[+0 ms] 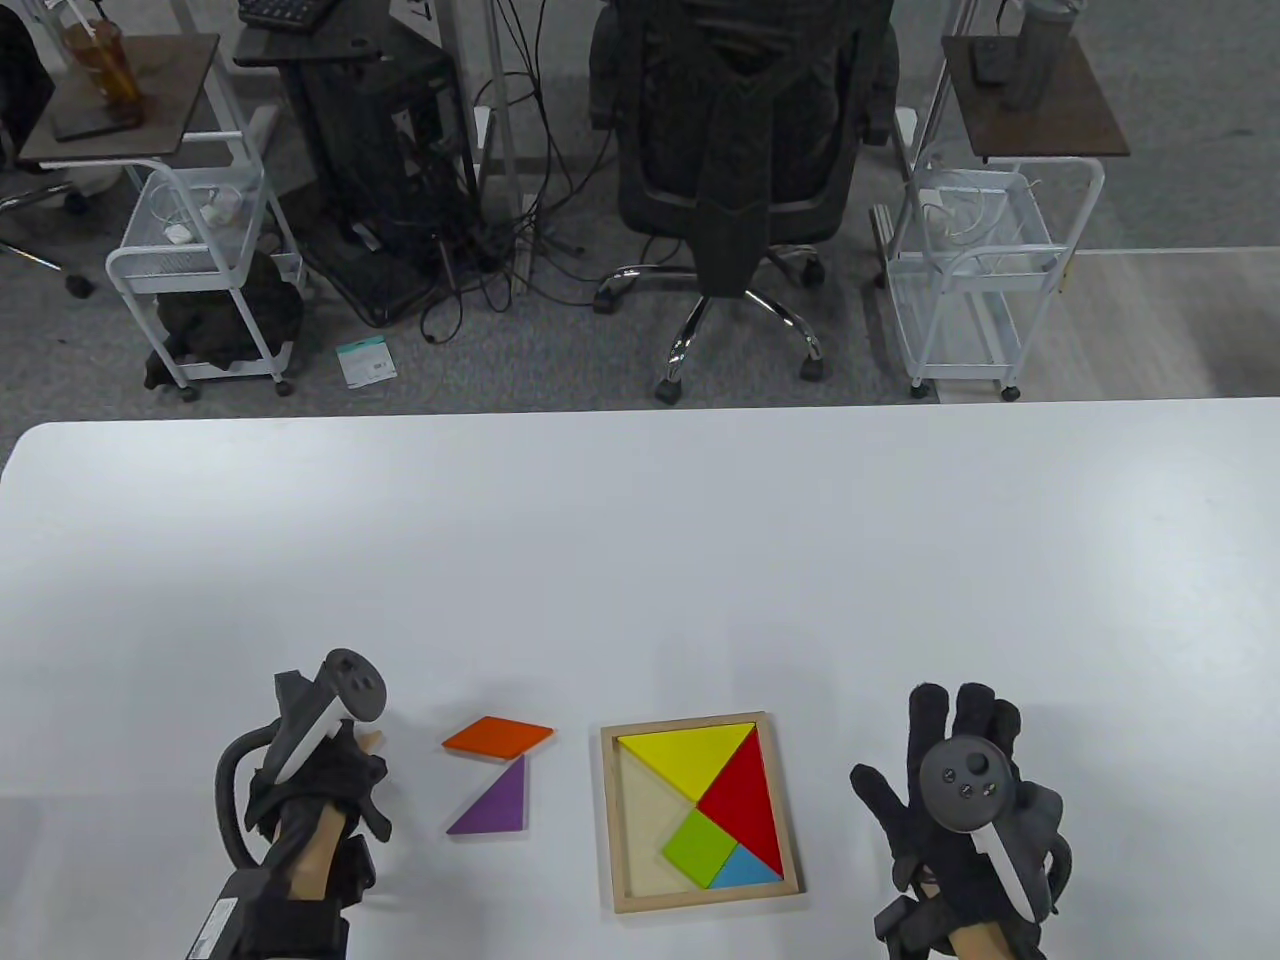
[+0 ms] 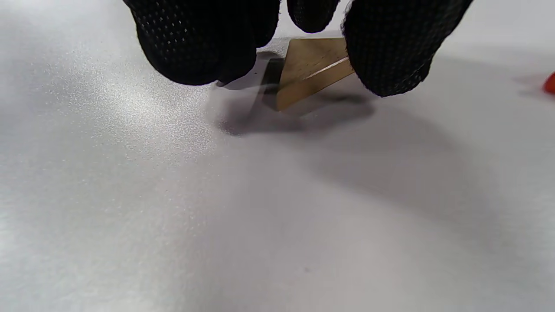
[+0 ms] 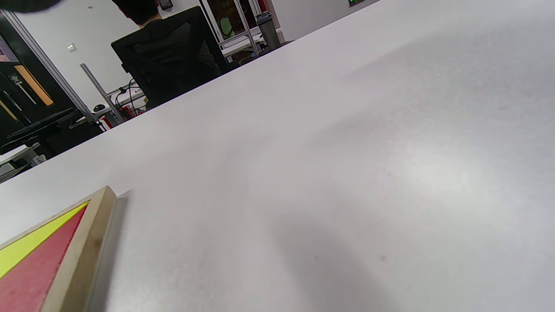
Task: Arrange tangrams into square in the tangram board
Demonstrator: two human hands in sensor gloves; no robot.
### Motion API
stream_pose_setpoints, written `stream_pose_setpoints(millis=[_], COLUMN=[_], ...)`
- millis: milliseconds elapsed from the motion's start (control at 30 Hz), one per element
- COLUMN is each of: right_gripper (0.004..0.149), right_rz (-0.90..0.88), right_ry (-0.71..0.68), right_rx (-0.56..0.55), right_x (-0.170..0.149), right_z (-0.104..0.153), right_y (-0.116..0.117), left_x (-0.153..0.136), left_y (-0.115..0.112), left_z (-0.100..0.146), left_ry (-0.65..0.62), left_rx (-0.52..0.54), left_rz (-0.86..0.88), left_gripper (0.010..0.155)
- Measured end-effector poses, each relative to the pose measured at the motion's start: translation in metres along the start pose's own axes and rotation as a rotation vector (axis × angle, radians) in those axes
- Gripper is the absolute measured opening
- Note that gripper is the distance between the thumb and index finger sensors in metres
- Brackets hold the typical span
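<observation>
Left hand pinches a wooden tangram piece; right hand lies flat and holds nothing.

The left hand (image 1: 318,775) grips a plain wooden triangle (image 2: 310,69) between gloved fingertips (image 2: 386,52), one corner of it down at the white table (image 1: 640,560). Just to that hand's right lie the orange parallelogram (image 1: 498,735) and purple triangle (image 1: 492,800), then the tangram board (image 1: 612,800) with yellow, red, green and blue pieces seated and its left part bare. The right hand (image 1: 950,790), fingers spread straight, rests beyond the board's far side.
</observation>
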State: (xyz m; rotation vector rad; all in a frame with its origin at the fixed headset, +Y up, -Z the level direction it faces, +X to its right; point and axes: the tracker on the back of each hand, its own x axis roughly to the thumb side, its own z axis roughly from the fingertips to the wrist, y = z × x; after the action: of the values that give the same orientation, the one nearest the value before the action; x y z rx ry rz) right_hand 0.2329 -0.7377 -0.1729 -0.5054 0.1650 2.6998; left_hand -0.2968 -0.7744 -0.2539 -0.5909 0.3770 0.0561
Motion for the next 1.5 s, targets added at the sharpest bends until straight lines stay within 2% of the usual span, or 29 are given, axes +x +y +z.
stream_pose_setpoints(millis=[400, 633, 733, 900, 1067, 1200, 1333, 1400, 1500], right_gripper=[0.088, 0.089, 0.089, 0.089, 0.089, 0.089, 0.09, 0.09, 0.09], right_rz=[0.002, 0.008, 0.006, 0.004, 0.022, 0.033, 0.006, -0.091, -0.143], right_ry=[0.01, 0.009, 0.007, -0.004, -0.019, -0.026, -0.067, -0.159, -0.275], right_rx=[0.01, 0.011, 0.009, 0.013, 0.012, 0.019, 0.065, 0.135, 0.169], right_x=[0.0, 0.0, 0.0, 0.001, 0.004, 0.005, 0.007, 0.013, 0.025], right_z=[-0.001, -0.001, -0.001, -0.002, 0.0, 0.0, 0.0, 0.0, 0.006], right_y=[0.0, 0.001, 0.001, 0.002, 0.004, 0.007, 0.012, 0.02, 0.026], left_x=[0.002, 0.002, 0.007, 0.037, 0.075, 0.104, 0.112, 0.111, 0.11], left_y=[-0.003, -0.007, -0.011, -0.019, -0.028, -0.035, -0.039, -0.044, -0.052], left_z=[-0.002, 0.0, 0.016, 0.066, 0.1, 0.114, 0.116, 0.112, 0.107], left_ry=[-0.016, -0.071, -0.152, -0.338, -0.518, -0.673, -0.834, -0.949, -1.029], left_rx=[0.11, 0.187, 0.24, 0.415, 0.445, 0.39, 0.239, 0.06, -0.111], left_rz=[-0.026, -0.029, 0.013, -0.001, 0.029, 0.147, 0.374, 0.621, 0.871], left_gripper=[0.058, 0.057, 0.057, 0.058, 0.058, 0.058, 0.057, 0.057, 0.056])
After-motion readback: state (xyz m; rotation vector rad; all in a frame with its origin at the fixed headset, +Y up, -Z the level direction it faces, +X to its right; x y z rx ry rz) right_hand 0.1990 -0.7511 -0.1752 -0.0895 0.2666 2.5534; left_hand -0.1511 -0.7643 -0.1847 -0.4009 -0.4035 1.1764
